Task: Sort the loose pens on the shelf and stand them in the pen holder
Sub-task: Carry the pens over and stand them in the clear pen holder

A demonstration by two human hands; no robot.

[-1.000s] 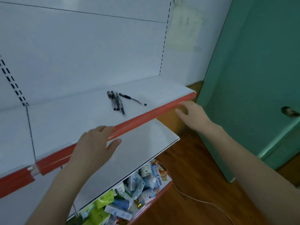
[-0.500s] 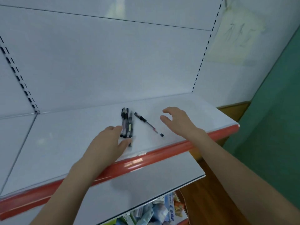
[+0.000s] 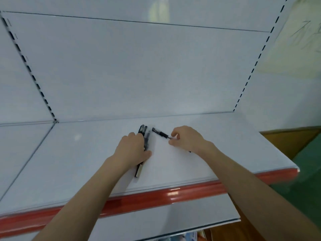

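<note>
White shelving fills the frame, and the shelf (image 3: pixel 86 162) with its red front edge (image 3: pixel 156 197) runs across the lower half. At centre, the left hand (image 3: pixel 133 150) lies curled over a bundle of pens (image 3: pixel 142 130), gripping them against the board. Just to the right, the right hand (image 3: pixel 187 140) pinches a single pen (image 3: pixel 160 133) near its tip. Gathering looks barely begun: no pen holder is in view, and every pen has yet to be stood in it.

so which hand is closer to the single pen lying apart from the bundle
Right. The right hand pinches the single pen; the left hand grips the bundle of pens just left of it.
</note>
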